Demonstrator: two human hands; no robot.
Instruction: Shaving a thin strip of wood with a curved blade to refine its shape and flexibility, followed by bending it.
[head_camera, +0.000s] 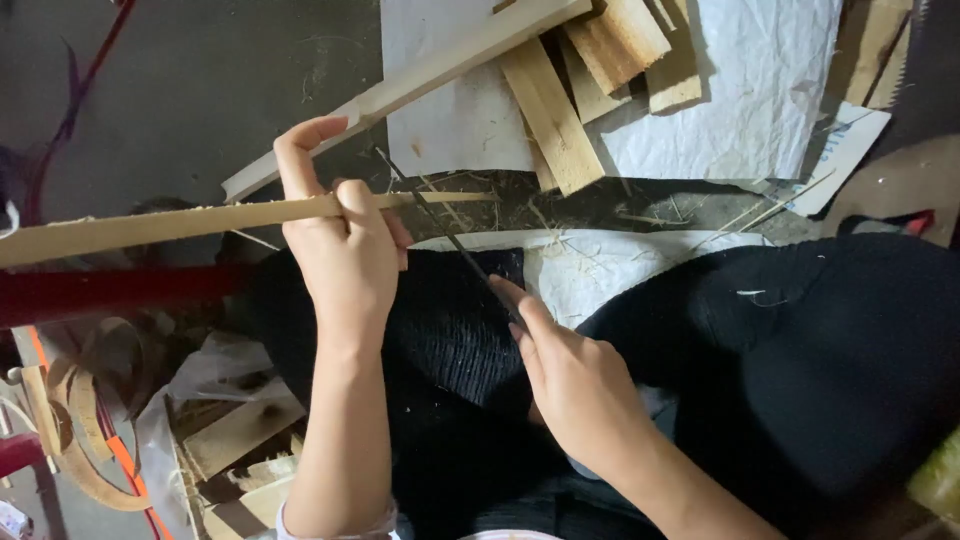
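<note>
My left hand (340, 240) grips a long pale bamboo strip (170, 224) that runs from the left edge to just past my fingers; my index finger is raised. My right hand (575, 375) is closed on the handle of a thin dark knife (445, 232), index finger laid along its back. The blade slants up and left and meets the strip's right end beside my left thumb. Both hands work above my lap, which is covered in dark cloth (460, 330).
A long pale wooden plank (420, 80) lies diagonally behind the strip. Short wood blocks (590, 70) rest on white paper (740, 90) at the top. Curled bamboo strips (80, 420) and wood offcuts (235, 435) lie at the lower left. A dark red bar (110, 292) crosses the left.
</note>
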